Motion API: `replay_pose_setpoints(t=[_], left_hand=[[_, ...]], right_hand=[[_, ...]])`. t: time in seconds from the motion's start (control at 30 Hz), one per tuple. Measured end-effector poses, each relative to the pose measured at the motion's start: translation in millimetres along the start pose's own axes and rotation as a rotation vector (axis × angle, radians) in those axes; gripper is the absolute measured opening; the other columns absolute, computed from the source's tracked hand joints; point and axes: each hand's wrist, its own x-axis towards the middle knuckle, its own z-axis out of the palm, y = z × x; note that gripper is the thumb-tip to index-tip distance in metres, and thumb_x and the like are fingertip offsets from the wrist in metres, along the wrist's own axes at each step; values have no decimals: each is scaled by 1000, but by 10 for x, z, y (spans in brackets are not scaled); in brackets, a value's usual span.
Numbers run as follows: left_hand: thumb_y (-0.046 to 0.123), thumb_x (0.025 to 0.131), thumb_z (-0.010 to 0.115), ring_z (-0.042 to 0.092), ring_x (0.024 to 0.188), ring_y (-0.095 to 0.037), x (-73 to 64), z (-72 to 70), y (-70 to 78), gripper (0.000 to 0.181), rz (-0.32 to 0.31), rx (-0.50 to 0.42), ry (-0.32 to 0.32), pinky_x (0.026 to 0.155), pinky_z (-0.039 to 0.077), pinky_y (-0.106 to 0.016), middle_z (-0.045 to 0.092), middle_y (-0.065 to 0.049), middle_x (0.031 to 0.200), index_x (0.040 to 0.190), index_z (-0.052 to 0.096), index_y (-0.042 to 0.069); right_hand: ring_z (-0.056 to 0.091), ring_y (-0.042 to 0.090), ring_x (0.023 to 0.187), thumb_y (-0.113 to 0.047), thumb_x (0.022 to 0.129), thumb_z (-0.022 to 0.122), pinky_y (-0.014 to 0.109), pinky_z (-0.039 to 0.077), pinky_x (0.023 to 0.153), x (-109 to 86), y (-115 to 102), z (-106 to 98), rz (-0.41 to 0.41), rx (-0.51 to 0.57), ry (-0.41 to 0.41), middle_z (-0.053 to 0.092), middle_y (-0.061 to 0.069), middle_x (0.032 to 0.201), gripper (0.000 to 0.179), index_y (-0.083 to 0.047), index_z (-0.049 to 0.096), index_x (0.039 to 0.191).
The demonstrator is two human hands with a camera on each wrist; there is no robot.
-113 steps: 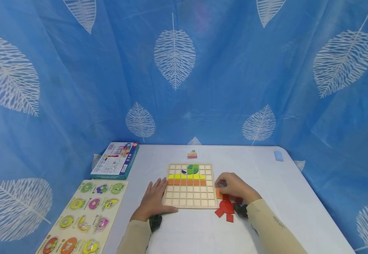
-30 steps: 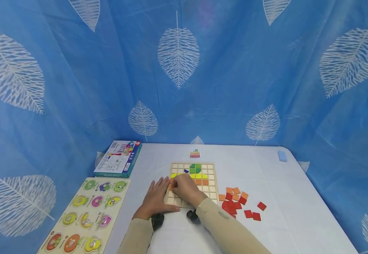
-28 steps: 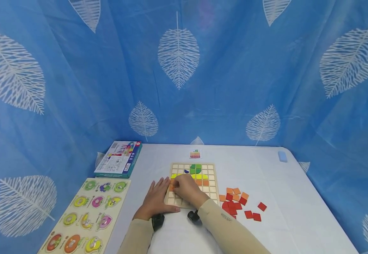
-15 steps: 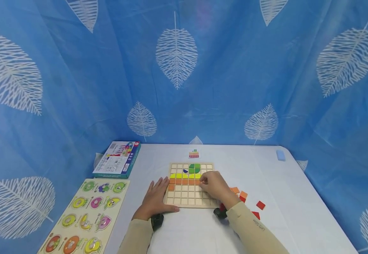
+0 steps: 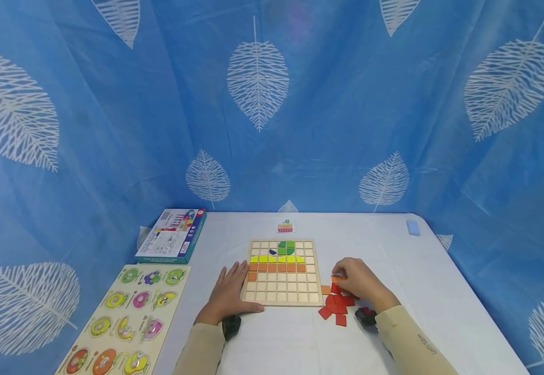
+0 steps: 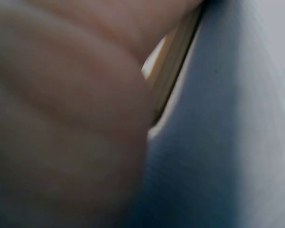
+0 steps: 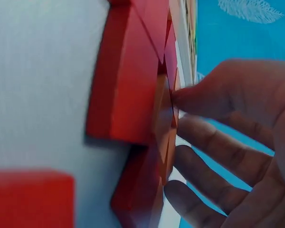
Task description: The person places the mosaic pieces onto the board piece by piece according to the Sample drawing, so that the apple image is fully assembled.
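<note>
A wooden grid board (image 5: 317, 291) lies on the table, holding green, dark blue and yellow pieces above a full row of orange square tiles (image 5: 276, 267). One more orange tile (image 5: 251, 276) sits below that row at its left end. My left hand (image 5: 227, 294) rests flat at the board's left edge, fingers spread, thumb along the lower corner. To the board's right, my right hand (image 5: 361, 281) reaches over a loose pile, thumb and fingertips touching at an orange tile (image 5: 336, 279). In the right wrist view those fingers (image 7: 218, 147) are loosely bent beside the tiles.
Several red tiles (image 5: 337, 303) are heaped below the right hand. A small picture card (image 5: 286, 226) lies beyond the board. At left are a boxed game (image 5: 171, 235) and a fruit puzzle board (image 5: 137, 297). A light-blue block (image 5: 412, 227) lies far right.
An orange tile was set at the left end of the row below the full orange row. My right hand has moved from the board back to the pile. The left hand stayed put.
</note>
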Motion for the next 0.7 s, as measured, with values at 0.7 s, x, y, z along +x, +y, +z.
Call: replay_pose_setpoints(t=[0.7], left_hand=[[81,60,83,21,157,-34,-6,-16,3,137,7,7,-1,126,7,-58,35,-12,168,164,36,6]], right_hand=[[56,19,80,-7,81,89,32,57,72,123,-61,76,-65,-21,68,61,-1,86,21,-10,78,99]])
